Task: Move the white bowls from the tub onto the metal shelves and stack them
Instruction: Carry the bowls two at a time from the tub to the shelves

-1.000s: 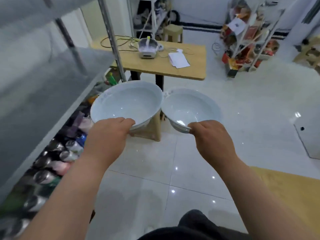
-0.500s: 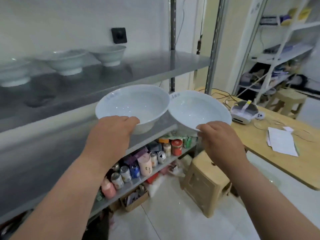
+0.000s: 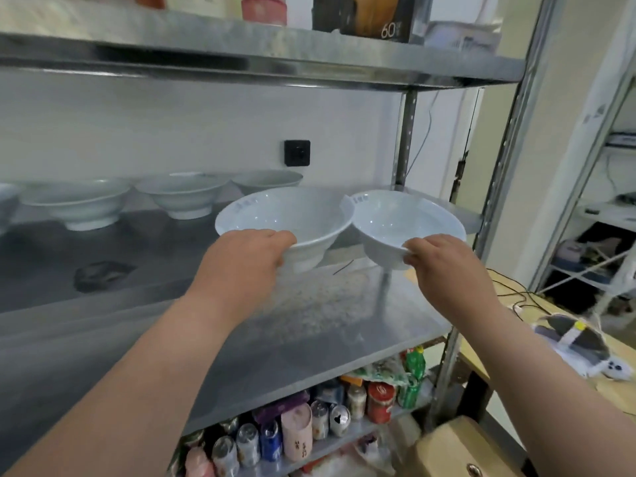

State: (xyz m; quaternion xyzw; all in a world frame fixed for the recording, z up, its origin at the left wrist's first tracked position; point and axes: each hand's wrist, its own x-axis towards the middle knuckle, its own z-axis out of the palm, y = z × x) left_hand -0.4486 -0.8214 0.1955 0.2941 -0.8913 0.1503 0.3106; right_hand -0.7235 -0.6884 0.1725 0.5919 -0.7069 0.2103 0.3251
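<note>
Left hand: the left hand (image 3: 241, 266) is clasping the near rim of the left bowl (image 3: 285, 215), with its knuckles facing the camera and its fingers curling round the edge.
Right hand: the right hand (image 3: 444, 266) is pinching the near rim of the right bowl (image 3: 395, 222) in the same way and tilting it slightly towards the person.
Held bowls: both white bowls are being held side by side, open side up, with their rims meeting between the two hands. They are hovering over the right part of the middle shelf (image 3: 327, 321). It is not possible to tell whether the left bowl's foot is touching the metal.
Bowls on the shelf: three more white bowls are sitting upright in a row at the back of the middle shelf, one at the left (image 3: 74, 204), one in the centre (image 3: 182, 194) and one (image 3: 266, 179) partly hiding behind the left bowl. They are standing apart, not stacked.
Upper shelf: the upper shelf (image 3: 241, 60) is carrying a dark box (image 3: 364, 15) and some blurred containers.
Lower shelf: cans and bottles (image 3: 292, 432) are crowding the lower level.
Wall: a black socket (image 3: 297, 153) is showing behind the shelving.
Right side: a wooden desk (image 3: 619, 356) is carrying a white device (image 3: 585, 346), and a wooden stool (image 3: 461, 452) is standing near the rack's foot.
</note>
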